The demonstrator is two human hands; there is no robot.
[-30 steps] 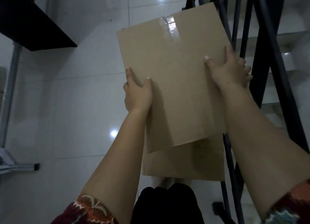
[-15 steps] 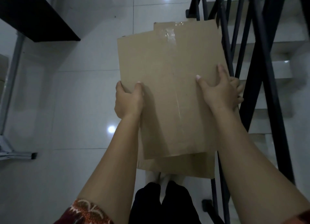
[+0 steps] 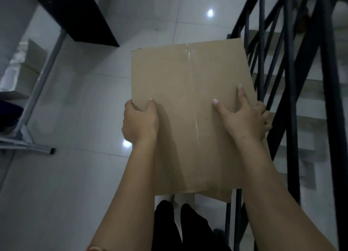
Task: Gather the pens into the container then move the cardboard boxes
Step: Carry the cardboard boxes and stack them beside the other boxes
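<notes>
glossy white tiled floor (image 3: 79,175) beside a black stair railing (image 3: 286,81); two flattened cardboard boxes (image 3: 188,104) are stacked and carried flat, likely for moving. left hand (image 3: 140,121) grips the left edge, fingers wrapped underneath; right hand (image 3: 243,117) presses on top, fingers curled around the right edge

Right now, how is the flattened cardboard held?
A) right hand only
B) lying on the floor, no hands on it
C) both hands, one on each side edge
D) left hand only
C: the left hand grips the left edge of the flattened cardboard and the right hand grips its right edge, above the tiled floor.
</notes>
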